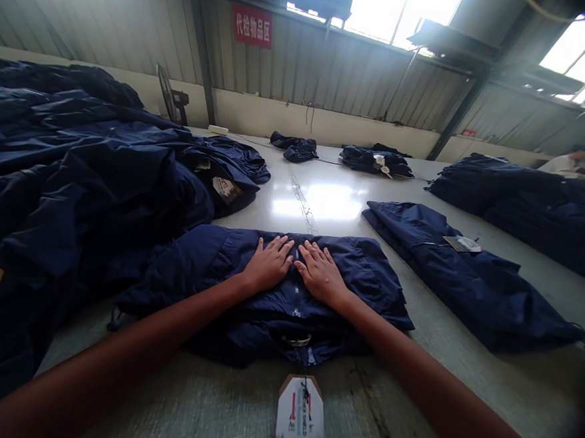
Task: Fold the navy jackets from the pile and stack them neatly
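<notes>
At the left, a loose pile of navy garments [100, 165] crowds the left end of the folded jacket [363, 271], which lies on the near middle of the worktop [209, 413]; keeping that end clear of the pile would probably help it lie square. The left hand [270, 264] rests palm down left of the zip [296, 293], fingers stretched out and gripping nothing; the right hand [321, 271] mirrors it on the other side, equally flat and holding nothing. To flatten the cloth well, I would press evenly outward from the zip, leaning lightly so the layers stay aligned, and keep the hang tag [301, 413], at the near edge, from being trapped. As for what is unclear, single garments in the pile blur together, the left forearm covers part of the jacket's near left edge, the cloth beneath both palms is hidden, the tag's bottom is cut off, and the stack [534, 202] at far right runs out of view.
</notes>
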Demonstrator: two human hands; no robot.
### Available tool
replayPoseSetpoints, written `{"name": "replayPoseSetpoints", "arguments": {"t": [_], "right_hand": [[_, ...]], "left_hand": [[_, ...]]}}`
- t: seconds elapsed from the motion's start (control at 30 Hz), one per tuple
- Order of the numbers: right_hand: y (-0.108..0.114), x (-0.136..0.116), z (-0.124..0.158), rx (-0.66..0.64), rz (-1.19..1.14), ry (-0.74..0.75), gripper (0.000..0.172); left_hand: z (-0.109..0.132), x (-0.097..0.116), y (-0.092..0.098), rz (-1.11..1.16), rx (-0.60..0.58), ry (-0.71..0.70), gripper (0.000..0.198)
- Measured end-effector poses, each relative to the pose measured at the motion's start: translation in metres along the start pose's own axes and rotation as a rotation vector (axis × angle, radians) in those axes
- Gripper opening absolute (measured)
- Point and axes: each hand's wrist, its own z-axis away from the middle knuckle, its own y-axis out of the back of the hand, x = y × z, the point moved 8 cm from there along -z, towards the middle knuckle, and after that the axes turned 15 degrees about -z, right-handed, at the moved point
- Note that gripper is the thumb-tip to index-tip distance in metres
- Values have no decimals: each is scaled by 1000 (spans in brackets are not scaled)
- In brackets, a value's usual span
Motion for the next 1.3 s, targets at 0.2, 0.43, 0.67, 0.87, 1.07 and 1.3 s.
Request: {"name": "replayPoseSetpoints", "arguments": {"t": [0.2, 0.43, 0.67, 0.87, 1.07, 1.3], "right_hand": [[3, 2, -2, 5, 5, -9, 62], [13, 25, -5, 32, 79, -75, 60], [45, 86, -7, 89, 132, -204, 58], [65, 131, -1, 119, 150, -357, 58], [61, 142, 0, 116, 112, -411, 59], [60, 145, -1, 117, 108, -412, 59]], "left_hand": [[0, -1, 2, 32, -8, -4, 56], [0, -2, 3, 55, -6, 6, 56], [-1, -1, 3, 53, -2, 8, 56], [0, -2, 4, 60, 9, 18, 56], [0, -3, 4, 77, -17, 16, 57], [-5, -18, -1, 66, -59, 3, 60]]}}
